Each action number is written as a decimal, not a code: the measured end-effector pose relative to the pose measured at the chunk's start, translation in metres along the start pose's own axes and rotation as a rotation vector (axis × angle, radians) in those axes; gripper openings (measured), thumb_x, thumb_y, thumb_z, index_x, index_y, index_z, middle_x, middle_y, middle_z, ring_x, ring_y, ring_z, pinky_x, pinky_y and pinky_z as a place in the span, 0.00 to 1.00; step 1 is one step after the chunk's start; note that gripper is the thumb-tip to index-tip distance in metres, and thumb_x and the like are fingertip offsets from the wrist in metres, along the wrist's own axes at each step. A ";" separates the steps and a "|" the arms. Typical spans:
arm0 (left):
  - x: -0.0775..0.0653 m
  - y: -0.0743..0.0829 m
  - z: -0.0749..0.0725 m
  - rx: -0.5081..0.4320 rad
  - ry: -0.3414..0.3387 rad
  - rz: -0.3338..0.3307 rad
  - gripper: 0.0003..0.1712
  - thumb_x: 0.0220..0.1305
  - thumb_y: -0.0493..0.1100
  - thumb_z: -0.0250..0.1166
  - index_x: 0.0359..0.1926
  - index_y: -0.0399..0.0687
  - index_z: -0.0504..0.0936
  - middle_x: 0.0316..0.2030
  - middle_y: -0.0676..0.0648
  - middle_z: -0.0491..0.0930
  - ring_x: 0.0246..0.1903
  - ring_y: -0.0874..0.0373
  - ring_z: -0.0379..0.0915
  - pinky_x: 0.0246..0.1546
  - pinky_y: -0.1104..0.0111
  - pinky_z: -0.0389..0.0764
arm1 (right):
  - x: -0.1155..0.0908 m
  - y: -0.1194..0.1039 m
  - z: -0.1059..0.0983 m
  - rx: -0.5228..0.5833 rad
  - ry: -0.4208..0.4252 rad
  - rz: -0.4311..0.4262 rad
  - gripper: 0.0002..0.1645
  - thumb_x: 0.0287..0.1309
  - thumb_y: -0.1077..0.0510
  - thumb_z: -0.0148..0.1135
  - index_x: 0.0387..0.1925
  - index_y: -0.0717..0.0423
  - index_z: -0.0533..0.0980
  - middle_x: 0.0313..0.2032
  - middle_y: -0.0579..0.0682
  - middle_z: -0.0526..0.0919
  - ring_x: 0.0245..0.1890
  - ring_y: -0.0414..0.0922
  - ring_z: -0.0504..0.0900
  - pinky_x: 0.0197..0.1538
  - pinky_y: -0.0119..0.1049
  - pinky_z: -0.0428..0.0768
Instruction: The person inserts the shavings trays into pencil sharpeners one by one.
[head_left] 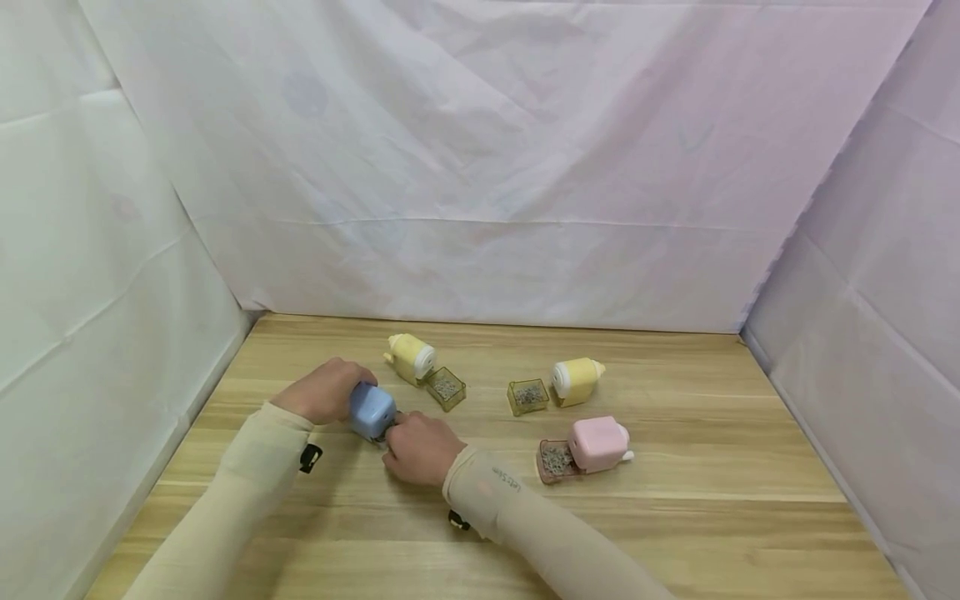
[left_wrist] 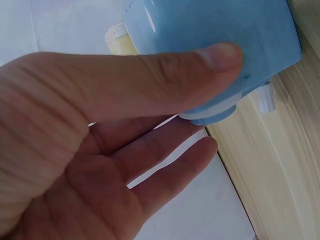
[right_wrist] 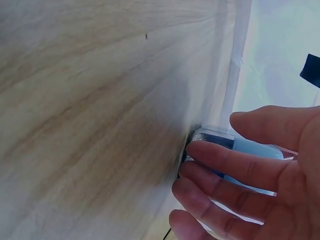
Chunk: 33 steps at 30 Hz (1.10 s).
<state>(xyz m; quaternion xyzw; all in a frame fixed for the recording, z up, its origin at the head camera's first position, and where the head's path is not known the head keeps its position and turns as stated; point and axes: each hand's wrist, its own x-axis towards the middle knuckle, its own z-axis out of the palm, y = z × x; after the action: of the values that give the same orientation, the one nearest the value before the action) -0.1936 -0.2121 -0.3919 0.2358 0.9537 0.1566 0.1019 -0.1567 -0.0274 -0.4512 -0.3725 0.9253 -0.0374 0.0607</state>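
Note:
My left hand (head_left: 327,392) grips the blue pencil sharpener (head_left: 372,409) at the left of the table. In the left wrist view its thumb lies along the blue body (left_wrist: 210,30), with the other fingers by the back end. My right hand (head_left: 424,450) is at the sharpener's front. In the right wrist view, a clear shavings drawer (right_wrist: 215,132) sticks partly out of the sharpener. My right fingers (right_wrist: 235,162) lie extended beside it, the thumb standing apart; whether they touch it is hard to tell.
Behind stand two yellow sharpeners (head_left: 412,358) (head_left: 577,381), beside their pulled-out drawers of shavings (head_left: 447,388) (head_left: 528,396). To the right, a pink sharpener (head_left: 597,443) has a drawer of shavings (head_left: 558,460) at its front. White cloth (head_left: 495,167) hangs around the wooden table (head_left: 712,467).

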 end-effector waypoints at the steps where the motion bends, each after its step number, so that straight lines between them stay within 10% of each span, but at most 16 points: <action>1: 0.000 0.000 0.000 0.003 -0.002 -0.002 0.26 0.39 0.18 0.70 0.43 0.38 0.86 0.39 0.45 0.85 0.38 0.52 0.80 0.42 0.57 0.82 | 0.000 0.000 0.000 -0.001 0.000 0.001 0.13 0.63 0.47 0.62 0.28 0.48 0.81 0.34 0.44 0.80 0.30 0.40 0.76 0.27 0.34 0.76; 33: -0.001 0.002 -0.001 0.039 -0.013 0.019 0.22 0.41 0.21 0.72 0.40 0.41 0.86 0.36 0.48 0.85 0.36 0.54 0.80 0.41 0.58 0.81 | 0.004 0.000 0.004 0.051 0.012 -0.031 0.11 0.63 0.48 0.61 0.31 0.49 0.80 0.33 0.43 0.78 0.29 0.38 0.75 0.27 0.30 0.74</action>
<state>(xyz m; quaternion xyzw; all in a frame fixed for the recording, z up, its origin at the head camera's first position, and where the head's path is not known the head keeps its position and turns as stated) -0.1920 -0.2110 -0.3901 0.2478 0.9536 0.1375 0.1018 -0.1594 -0.0302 -0.4557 -0.3847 0.9185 -0.0641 0.0643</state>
